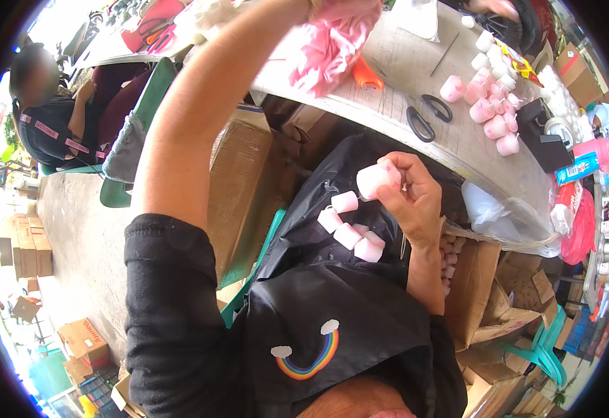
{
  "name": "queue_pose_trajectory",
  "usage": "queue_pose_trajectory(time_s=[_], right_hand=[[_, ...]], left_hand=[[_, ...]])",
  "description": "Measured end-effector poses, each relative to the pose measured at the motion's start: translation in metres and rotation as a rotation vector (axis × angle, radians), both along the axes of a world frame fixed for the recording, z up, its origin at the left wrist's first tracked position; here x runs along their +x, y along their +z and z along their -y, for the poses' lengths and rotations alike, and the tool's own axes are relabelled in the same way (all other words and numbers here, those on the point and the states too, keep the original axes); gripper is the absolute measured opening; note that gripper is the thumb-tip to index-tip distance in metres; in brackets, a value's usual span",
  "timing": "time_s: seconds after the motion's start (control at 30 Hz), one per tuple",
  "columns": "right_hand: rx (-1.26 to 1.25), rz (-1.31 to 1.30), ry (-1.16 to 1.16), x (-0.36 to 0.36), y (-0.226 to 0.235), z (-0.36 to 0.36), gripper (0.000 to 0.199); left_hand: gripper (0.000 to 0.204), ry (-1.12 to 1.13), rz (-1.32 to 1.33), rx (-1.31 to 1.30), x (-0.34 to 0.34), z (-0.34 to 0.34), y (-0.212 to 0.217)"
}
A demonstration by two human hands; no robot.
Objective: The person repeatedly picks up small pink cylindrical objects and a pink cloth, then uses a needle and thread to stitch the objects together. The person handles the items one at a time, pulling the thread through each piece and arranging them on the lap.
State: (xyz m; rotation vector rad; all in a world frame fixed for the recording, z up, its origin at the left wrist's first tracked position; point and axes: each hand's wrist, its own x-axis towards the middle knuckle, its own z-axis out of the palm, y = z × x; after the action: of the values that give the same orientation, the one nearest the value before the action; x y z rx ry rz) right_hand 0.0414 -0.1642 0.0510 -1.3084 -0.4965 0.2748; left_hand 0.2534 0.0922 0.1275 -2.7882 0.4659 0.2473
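I note black scissors [428, 116] lying flat near the front edge of the grey worktop [416, 66]; an orange tool [368, 75] lies to their left on the same edge; a cluster of small pink-and-white cylinders [489, 111] stands further along toward the right end, near a black case [545, 143]. Below the front edge, brown cardboard boxes [238, 181] crowd the space in front of my lap; an open box [468, 279] at my right holds more small pink pieces, partly hidden by my right forearm. A clear plastic bag [506, 219] sags off the worktop's edge beside it. A seated person in dark clothing [53, 125] is at far left, beside a green chair [133, 139]; the ground there is bare concrete, in outdoor daylight, with further cartons stacked along it.

My left hand [322, 8] is raised to the top of the view, clenched on a bunch of pink tissue [329, 45] that hangs over the worktop's front edge; the fingers are largely cut off. My right hand [412, 198] pinches a white cylinder [372, 181] between thumb and fingertips, held above my lap; a string of pink cylinders [352, 226] dangles just below and left of it, over black plastic sheeting [332, 174].
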Motion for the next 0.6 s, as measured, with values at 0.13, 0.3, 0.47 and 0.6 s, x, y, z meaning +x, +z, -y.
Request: queue_pose_trajectory(time_s=[0.13,0.3,0.47,0.6], right_hand=[[-0.015,0.075,0.024,-0.002,-0.001,0.005,0.031],[-0.026,0.04,-0.073,0.005,0.002,0.007,0.03],[-0.04,0.053,-0.133,0.007,0.007,0.003,0.028],[-0.135,0.079,-0.127,0.005,0.004,-0.003,0.027]], left_hand=[[0.024,-0.055,0.005,0.036,-0.002,-0.002,0.009],[0.019,-0.287,0.231,-0.022,-0.05,-0.009,0.068],[0.046,-0.191,-0.033,-0.934,-0.166,0.037,0.017],[0.039,-0.262,0.052,-1.456,-0.224,0.073,-0.057]])
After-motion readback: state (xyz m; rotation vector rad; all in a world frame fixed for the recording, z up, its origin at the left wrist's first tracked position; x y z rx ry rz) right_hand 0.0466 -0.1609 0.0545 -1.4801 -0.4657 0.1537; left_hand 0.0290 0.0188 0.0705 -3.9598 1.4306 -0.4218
